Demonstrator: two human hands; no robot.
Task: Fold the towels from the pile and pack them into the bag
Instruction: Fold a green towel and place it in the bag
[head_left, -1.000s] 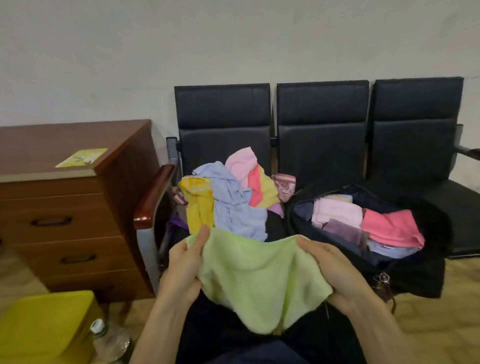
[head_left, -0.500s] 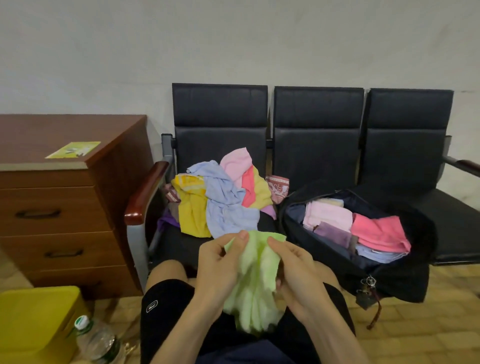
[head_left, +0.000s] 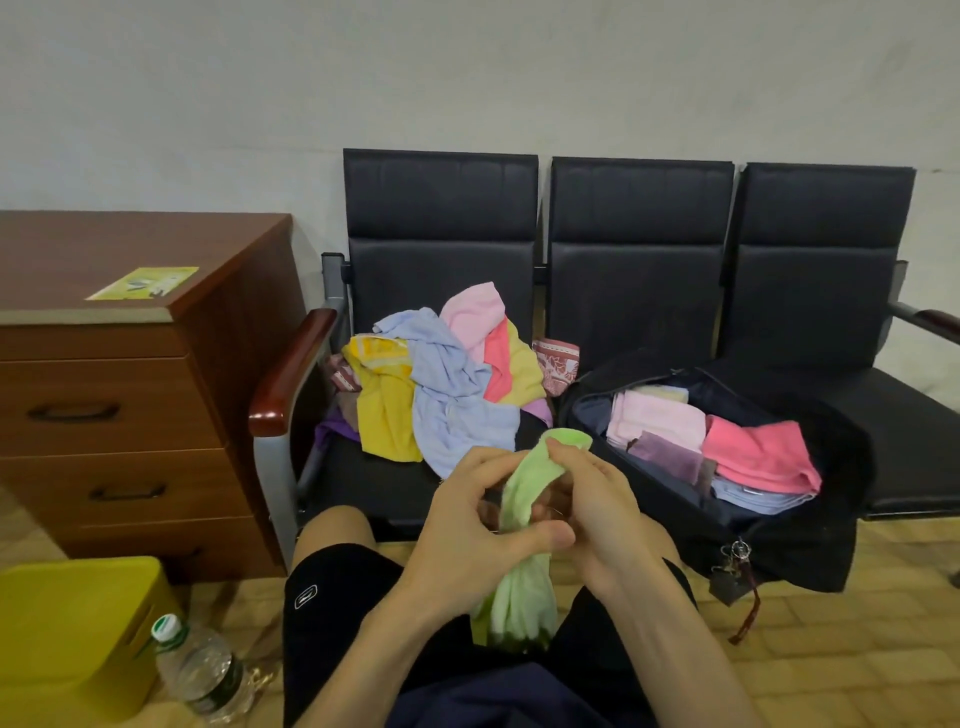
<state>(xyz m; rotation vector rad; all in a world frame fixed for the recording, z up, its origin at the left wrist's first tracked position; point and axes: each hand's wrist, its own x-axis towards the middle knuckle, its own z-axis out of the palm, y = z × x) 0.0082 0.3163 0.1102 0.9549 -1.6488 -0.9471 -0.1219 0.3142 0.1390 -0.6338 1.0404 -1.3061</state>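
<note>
A light green towel (head_left: 522, 603) hangs bunched and narrow between both my hands, over my lap. My left hand (head_left: 467, 525) grips it from the left with the thumb across its front. My right hand (head_left: 602, 512) pinches its top edge from the right. Behind them, a loose pile of towels (head_left: 441, 384) in yellow, light blue and pink lies on the left black seat. The open black bag (head_left: 810, 540) sits on the middle seat to the right, with folded pink, purple and blue towels (head_left: 727, 447) inside.
A row of black chairs (head_left: 639, 249) stands against the wall, with a wooden armrest (head_left: 291, 369) at its left end. A brown drawer cabinet (head_left: 119, 395) is at the left. A yellow box (head_left: 67, 634) and a plastic bottle (head_left: 200, 670) sit on the floor.
The green towel was spread wide between my hands; my hands came together and it now hangs gathered in a narrow bunch. The view shifted slightly.
</note>
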